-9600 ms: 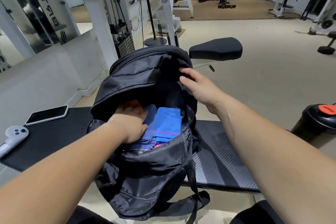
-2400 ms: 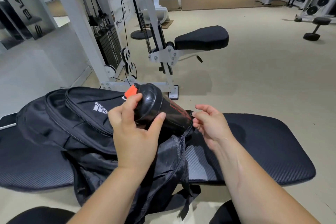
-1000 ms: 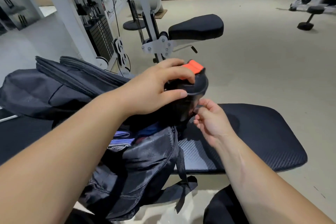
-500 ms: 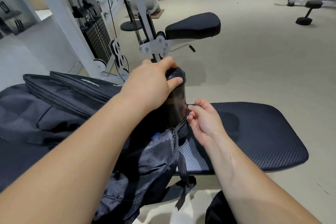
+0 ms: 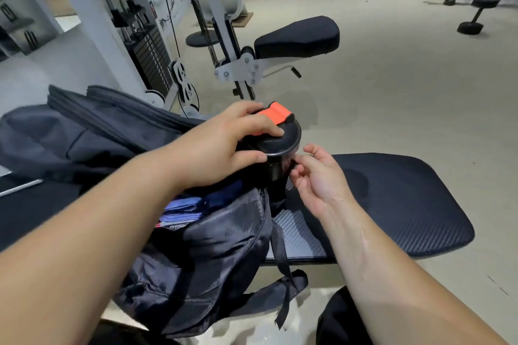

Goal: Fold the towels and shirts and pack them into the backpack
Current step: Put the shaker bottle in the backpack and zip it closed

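Above the backpack (image 5: pixel 218 246), left hand (image 5: pixel 224 145) grips shaker (image 5: pixel 280 143).

Left hand (image 5: pixel 224 145) grips shaker bottle (image 5: pixel 283 143) at open backpack (image 5: pixel 224 238); right hand (image 5: pixel 319 179) seemingly pinches its fabric.

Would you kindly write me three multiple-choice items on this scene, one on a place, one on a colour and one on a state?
1. Where does the bottle stand?
A. on the floor
B. upright at the backpack's side, over the bench
C. on the machine's seat pad

2. What colour is the bottle's flip cap?
A. green
B. white
C. orange

3. How is the backpack's main compartment?
A. open
B. zipped shut
C. turned inside out

Answers: 1 B, its lower part is hidden at the backpack's side edge. 2 C, the cap beside the left hand, which grips the lid, is orange. 3 A, folded blue cloth shows inside.
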The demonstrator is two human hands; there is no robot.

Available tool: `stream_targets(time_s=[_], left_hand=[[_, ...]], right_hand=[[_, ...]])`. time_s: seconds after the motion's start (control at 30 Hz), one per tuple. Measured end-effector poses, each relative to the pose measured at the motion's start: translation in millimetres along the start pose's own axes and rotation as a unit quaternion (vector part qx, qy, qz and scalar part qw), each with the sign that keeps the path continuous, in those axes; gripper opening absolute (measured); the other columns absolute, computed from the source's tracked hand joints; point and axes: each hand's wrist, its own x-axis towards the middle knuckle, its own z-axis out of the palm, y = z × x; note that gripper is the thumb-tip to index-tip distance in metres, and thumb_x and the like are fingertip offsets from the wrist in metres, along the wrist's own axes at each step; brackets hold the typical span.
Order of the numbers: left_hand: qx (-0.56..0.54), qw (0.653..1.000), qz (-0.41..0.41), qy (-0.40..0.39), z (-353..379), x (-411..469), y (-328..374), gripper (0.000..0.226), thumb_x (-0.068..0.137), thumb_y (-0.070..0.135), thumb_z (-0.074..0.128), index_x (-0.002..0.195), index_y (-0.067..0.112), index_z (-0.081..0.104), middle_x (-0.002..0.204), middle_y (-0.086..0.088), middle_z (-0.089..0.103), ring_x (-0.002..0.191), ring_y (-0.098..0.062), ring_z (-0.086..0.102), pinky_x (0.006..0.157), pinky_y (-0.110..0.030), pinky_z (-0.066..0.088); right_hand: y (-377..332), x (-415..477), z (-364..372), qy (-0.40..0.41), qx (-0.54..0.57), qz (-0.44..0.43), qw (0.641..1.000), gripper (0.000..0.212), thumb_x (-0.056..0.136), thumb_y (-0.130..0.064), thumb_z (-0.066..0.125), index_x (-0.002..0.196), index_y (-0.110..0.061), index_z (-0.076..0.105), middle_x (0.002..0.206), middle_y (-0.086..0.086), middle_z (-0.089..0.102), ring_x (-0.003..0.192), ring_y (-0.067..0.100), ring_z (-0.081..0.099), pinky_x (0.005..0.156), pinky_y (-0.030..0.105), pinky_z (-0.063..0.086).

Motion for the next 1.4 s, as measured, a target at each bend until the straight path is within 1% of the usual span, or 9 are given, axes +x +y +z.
stream_targets(time_s=[0.1, 0.17, 0.27, 0.37, 0.7, 0.77, 0.93, 1.2, 1.4], left_hand=[[-0.008, 0.999, 0.023, -0.048, -21, 11, -3, 0.042, 0.087, 0.023, 0.077, 0.121, 0.040, 0.060, 0.142, 0.008, 0.043, 0.113, 0.011, 0.052, 0.102, -0.005, 0.033], [-0.005, 0.998, 0.019, -0.056, -27, 19, -2, 0.042, 0.087, 0.026, 0.077, 0.120, 0.043, 0.058, 0.132, 0.010, 0.046, 0.109, 0.013, 0.052, 0.101, -0.008, 0.035], [0.020, 0.999, -0.019, -0.033, -23, 31, 2, 0.042, 0.088, 0.035, 0.075, 0.126, 0.039, 0.057, 0.125, 0.006, 0.051, 0.111, -0.002, 0.054, 0.104, -0.025, 0.040], [0.044, 0.998, -0.047, -0.003, -12, 36, 7, 0.043, 0.088, 0.042, 0.073, 0.127, 0.038, 0.056, 0.123, 0.000, 0.052, 0.116, -0.017, 0.055, 0.106, -0.034, 0.042], [0.086, 0.992, -0.065, -0.062, -8, 33, 16, 0.050, 0.087, 0.043, 0.073, 0.132, 0.034, 0.051, 0.114, 0.001, 0.042, 0.113, -0.020, 0.060, 0.100, -0.032, 0.044], [0.112, 0.990, -0.067, -0.052, 0, 33, 21, 0.050, 0.087, 0.047, 0.072, 0.130, 0.034, 0.051, 0.111, 0.001, 0.041, 0.106, -0.022, 0.061, 0.092, -0.030, 0.044], [0.179, 0.979, -0.098, 0.014, 27, 27, 31, 0.050, 0.087, 0.058, 0.064, 0.129, 0.035, 0.048, 0.107, -0.002, 0.036, 0.088, -0.036, 0.060, 0.084, -0.043, 0.052], [0.146, 0.983, -0.106, -0.029, -1, 38, 15, 0.051, 0.083, 0.058, 0.068, 0.127, 0.040, 0.050, 0.104, 0.000, 0.047, 0.098, -0.024, 0.055, 0.090, -0.035, 0.045], [0.101, 0.990, -0.080, -0.057, -8, 50, -2, 0.048, 0.087, 0.043, 0.073, 0.131, 0.042, 0.053, 0.110, -0.002, 0.052, 0.103, -0.019, 0.050, 0.093, -0.030, 0.039]], right_hand=[[-5, -1, 3, -0.009, -0.013, 0.001, 1.000, 0.030, 0.094, 0.012, 0.049, 0.089, -0.018, 0.053, 0.079, 0.008, 0.053, 0.051, 0.007, 0.044, 0.048, 0.018, 0.045], [-7, -1, 5, -0.010, -0.005, 0.006, 1.000, 0.030, 0.093, 0.012, 0.049, 0.088, -0.017, 0.053, 0.081, 0.009, 0.053, 0.051, 0.007, 0.045, 0.048, 0.018, 0.046], [-8, -2, 5, -0.003, 0.052, 0.026, 0.998, 0.029, 0.093, 0.011, 0.053, 0.083, -0.016, 0.054, 0.081, 0.010, 0.050, 0.050, 0.007, 0.046, 0.049, 0.018, 0.048], [-7, -2, 5, 0.010, 0.079, 0.031, 0.996, 0.029, 0.092, 0.011, 0.055, 0.082, -0.016, 0.055, 0.092, 0.016, 0.050, 0.051, 0.007, 0.046, 0.048, 0.017, 0.048], [-8, 4, 9, 0.023, 0.084, 0.015, 0.996, 0.030, 0.092, 0.011, 0.052, 0.084, -0.018, 0.053, 0.069, 0.001, 0.047, 0.043, 0.002, 0.044, 0.044, 0.014, 0.044], [-10, 6, 9, 0.029, 0.074, 0.005, 0.997, 0.030, 0.092, 0.011, 0.051, 0.086, -0.018, 0.053, 0.066, 0.000, 0.047, 0.044, 0.003, 0.044, 0.044, 0.014, 0.044], [-16, 13, 10, 0.034, 0.032, -0.007, 0.999, 0.032, 0.091, 0.013, 0.045, 0.086, -0.018, 0.051, 0.059, -0.002, 0.045, 0.043, 0.003, 0.043, 0.043, 0.016, 0.044], [-28, 19, 8, -0.030, -0.099, 0.002, 0.995, 0.030, 0.091, 0.011, 0.055, 0.091, -0.019, 0.049, 0.064, -0.001, 0.048, 0.046, 0.006, 0.044, 0.045, 0.019, 0.044], [-32, 22, 8, -0.043, -0.087, 0.012, 0.995, 0.029, 0.090, 0.012, 0.055, 0.089, -0.017, 0.051, 0.060, -0.002, 0.051, 0.047, 0.007, 0.048, 0.050, 0.023, 0.051]])
